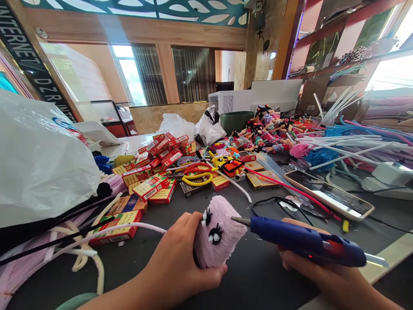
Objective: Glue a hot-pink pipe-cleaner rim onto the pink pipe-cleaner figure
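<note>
The left hand (172, 258) clamps a pink chenille roll (219, 232) against its palm, keeping the roll's two stitched black-and-white eyes (210, 226) turned toward the right hand (309, 271). The hands are apart. The right hand wraps a blue hot glue gun (300, 241), its metal nozzle (240, 220) pointing left, just short of the roll. The roll's long axis seems tilted across the palm, above the dark counter (261, 275). Red cartons (151, 187) lie scattered beyond, with white pipe cleaners (342, 148) toward the far right.
</note>
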Action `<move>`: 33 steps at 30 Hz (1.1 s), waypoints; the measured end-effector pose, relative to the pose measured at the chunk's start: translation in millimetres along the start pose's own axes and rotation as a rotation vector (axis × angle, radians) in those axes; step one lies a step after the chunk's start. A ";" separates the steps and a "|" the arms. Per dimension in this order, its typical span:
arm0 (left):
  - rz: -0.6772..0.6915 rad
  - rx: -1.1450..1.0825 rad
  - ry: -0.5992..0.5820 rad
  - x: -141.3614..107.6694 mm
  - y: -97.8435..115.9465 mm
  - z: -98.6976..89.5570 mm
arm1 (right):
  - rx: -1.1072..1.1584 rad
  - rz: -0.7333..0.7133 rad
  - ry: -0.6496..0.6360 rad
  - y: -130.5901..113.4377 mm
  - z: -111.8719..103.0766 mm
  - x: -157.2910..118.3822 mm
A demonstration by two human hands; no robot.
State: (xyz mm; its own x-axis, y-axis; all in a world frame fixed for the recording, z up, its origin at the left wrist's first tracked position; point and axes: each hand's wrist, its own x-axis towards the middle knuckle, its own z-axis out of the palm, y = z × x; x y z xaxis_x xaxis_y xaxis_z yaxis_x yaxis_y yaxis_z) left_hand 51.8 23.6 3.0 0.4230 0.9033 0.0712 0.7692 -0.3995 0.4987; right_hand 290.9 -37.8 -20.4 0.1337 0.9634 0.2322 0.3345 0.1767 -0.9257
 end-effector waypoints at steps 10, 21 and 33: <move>0.045 0.132 0.045 3.3 -0.8 -3.0 | -0.202 -0.280 0.069 -2.6 3.8 -5.3; 0.106 0.130 0.065 1.2 -2.3 -2.1 | -0.189 -0.324 0.141 1.0 5.7 -8.3; 0.234 -0.017 0.191 3.6 -11.8 2.6 | -0.028 -0.139 -0.056 -3.4 -5.1 0.6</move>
State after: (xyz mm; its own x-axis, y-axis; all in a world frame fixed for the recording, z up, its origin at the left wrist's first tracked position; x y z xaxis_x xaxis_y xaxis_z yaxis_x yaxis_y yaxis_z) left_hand 45.5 31.1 -4.9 0.4884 0.8010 0.3461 0.6528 -0.5986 0.4642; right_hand 294.5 -38.9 -15.6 0.0324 0.9399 0.3399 0.3717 0.3043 -0.8770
